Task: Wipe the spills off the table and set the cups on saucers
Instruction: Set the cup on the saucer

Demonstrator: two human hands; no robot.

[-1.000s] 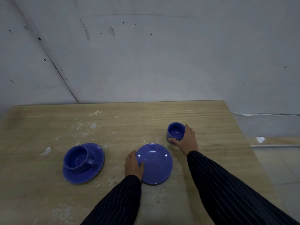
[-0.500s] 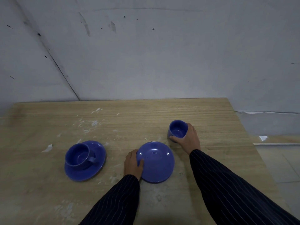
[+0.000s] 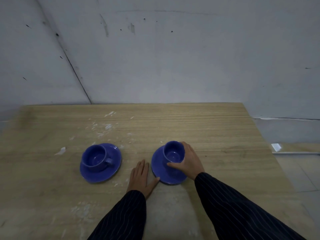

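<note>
Head view: the right hand [image 3: 188,163] grips the second cup [image 3: 173,152] on its saucer [image 3: 160,172], the left hand [image 3: 141,177] lies flat and spread on the table [image 3: 216,135] beside it; letting go seems next.

dark pinstriped long sleeves [image 3: 242,208] on both arms, bare hands

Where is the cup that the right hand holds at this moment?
In the head view the cup sits on the right saucer, right of centre on the table, gripped by the right hand, with the left hand flat beside that saucer.
</note>
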